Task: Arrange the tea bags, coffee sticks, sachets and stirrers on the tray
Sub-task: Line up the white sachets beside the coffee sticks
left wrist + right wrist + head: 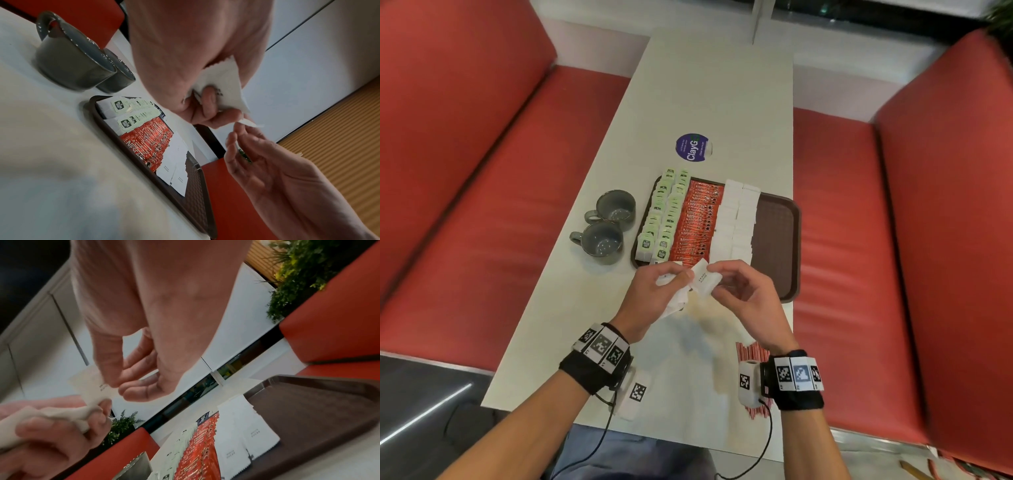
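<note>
A brown tray (777, 236) carries rows of green tea bags (664, 212), red coffee sticks (697, 222) and white sugar sachets (736, 219); its right part is bare. Just in front of its near edge, my left hand (681, 279) grips a bundle of white sachets (224, 84). My right hand (717, 279) pinches one sachet (703, 281) at the top of that bundle, thumb on its face (88, 384). Red-and-white stirrers (751, 353) lie on the table under my right wrist, partly hidden.
Two grey mugs (606, 226) stand left of the tray. A round blue sticker (692, 147) sits on the white table (705, 85) beyond the tray. Red bench seats (465, 205) flank the table on both sides.
</note>
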The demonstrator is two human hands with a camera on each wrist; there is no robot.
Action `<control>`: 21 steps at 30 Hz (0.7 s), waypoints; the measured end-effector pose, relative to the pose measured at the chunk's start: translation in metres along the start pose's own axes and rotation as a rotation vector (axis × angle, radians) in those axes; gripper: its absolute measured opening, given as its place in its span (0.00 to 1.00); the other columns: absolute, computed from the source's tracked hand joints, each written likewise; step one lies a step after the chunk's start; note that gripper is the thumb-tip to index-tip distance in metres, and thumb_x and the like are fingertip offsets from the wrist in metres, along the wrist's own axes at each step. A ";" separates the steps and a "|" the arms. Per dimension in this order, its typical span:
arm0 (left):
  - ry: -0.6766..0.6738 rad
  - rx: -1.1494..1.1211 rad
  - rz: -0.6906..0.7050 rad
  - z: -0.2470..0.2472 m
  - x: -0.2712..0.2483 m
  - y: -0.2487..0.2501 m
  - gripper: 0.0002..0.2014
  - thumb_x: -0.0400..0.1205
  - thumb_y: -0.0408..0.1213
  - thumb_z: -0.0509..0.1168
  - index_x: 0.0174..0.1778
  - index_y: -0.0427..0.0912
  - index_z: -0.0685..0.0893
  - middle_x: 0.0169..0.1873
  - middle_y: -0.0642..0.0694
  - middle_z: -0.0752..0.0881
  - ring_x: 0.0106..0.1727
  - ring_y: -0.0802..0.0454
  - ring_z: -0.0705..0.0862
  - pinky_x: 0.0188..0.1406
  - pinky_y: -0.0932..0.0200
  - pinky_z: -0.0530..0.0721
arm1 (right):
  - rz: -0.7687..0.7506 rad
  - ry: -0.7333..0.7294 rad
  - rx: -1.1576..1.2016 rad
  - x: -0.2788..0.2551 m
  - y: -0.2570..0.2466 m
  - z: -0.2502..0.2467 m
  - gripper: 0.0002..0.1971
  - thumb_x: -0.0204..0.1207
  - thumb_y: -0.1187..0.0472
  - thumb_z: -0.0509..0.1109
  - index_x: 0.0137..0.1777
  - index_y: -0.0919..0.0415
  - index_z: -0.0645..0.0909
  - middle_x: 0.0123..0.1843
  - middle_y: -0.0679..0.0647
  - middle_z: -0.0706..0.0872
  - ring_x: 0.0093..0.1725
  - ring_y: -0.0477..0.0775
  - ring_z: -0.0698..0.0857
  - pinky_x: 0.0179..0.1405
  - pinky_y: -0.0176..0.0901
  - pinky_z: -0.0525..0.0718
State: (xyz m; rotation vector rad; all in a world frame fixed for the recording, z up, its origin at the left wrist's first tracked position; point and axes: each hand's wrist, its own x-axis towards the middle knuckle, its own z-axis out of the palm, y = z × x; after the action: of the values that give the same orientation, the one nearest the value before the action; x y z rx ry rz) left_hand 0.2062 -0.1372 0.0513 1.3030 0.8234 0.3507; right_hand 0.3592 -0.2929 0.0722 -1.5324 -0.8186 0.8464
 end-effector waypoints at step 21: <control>-0.050 0.029 -0.033 0.014 0.002 -0.008 0.05 0.89 0.42 0.74 0.56 0.51 0.96 0.62 0.49 0.91 0.67 0.42 0.88 0.60 0.37 0.94 | 0.225 0.438 -0.066 0.022 0.040 -0.020 0.14 0.82 0.57 0.85 0.55 0.58 0.82 0.40 0.54 0.96 0.38 0.51 0.90 0.55 0.59 0.92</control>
State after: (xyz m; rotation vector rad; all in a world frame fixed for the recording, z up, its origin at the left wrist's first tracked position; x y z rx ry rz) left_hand 0.2161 -0.1481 0.0438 1.3184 0.8090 0.2799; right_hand 0.3892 -0.2882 0.0329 -1.8064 -0.3616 0.6107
